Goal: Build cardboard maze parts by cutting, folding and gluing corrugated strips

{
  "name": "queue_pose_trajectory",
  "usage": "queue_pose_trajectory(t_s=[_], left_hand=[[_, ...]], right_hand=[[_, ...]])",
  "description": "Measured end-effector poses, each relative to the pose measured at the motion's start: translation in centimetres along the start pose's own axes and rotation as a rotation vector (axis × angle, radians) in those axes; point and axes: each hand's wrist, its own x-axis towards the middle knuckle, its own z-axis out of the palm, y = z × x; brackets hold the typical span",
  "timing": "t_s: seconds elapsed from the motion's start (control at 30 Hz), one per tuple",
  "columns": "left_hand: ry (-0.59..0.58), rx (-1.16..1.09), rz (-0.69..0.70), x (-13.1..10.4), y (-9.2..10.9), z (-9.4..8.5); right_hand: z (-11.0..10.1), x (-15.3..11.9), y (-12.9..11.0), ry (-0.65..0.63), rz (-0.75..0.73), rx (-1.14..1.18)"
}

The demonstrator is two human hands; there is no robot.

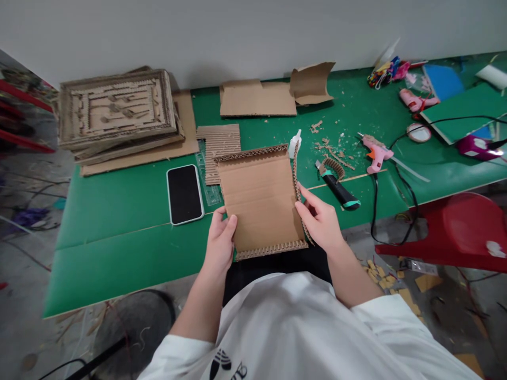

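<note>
A rectangular cardboard panel (261,198) is held up over the table's front edge, with corrugated strips standing along its far and near sides. My left hand (222,237) grips the panel's left edge, thumb on top. Between the thumb and fingers of my right hand (320,217) is a narrow corrugated cardboard strip (296,169), pinched along the panel's right edge; whether it is stuck there I cannot tell. Just beyond the panel stands a white glue bottle (295,142) with a pointed nozzle, partly hidden. A black and teal utility knife (338,187) lies right of my right hand.
Left of the panel lie a phone (185,194), a clear ruler (212,194) and corrugated cardboard (225,142). Stacked cardboard frames (119,108) occupy the back left. Cardboard scraps (332,150) and a corded pink glue gun (376,153) are to the right, near a red stool (471,227).
</note>
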Motion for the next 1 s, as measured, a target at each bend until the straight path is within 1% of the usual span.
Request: queue_pose_trajectory(t_s=[0.17, 0.43, 0.57, 0.67, 0.73, 0.8, 0.93, 1.0], left_hand=[[-0.03, 0.012, 0.036, 0.0, -0.1, 0.0], [-0.073, 0.014, 0.052, -0.2, -0.1, 0.1], [-0.06, -0.008, 0.037, -0.2, 0.0, 0.2], [-0.033, -0.013, 0.021, -0.2, 0.1, 0.3], [-0.026, -0.01, 0.014, -0.2, 0.1, 0.3], [-0.035, -0.004, 0.007, -0.2, 0.1, 0.4], [-0.051, 0.006, 0.003, -0.3, 0.1, 0.6], [-0.051, 0.0, 0.001, -0.4, 0.1, 0.6]], right_hand=[[-0.1, -0.1, 0.2, 0.023, 0.002, 0.023], [0.0, -0.1, 0.4, 0.048, 0.003, 0.02], [0.0, 0.0, 0.6, 0.023, 0.021, 0.087], [-0.1, 0.0, 0.8, -0.008, 0.06, 0.165], [-0.1, 0.0, 0.9, -0.001, 0.092, 0.193], [0.1, 0.2, 1.0, 0.043, 0.11, 0.204], [0.4, 0.5, 0.9, 0.179, 0.114, 0.233], [0.5, 0.6, 0.7, 0.213, 0.112, 0.24]])
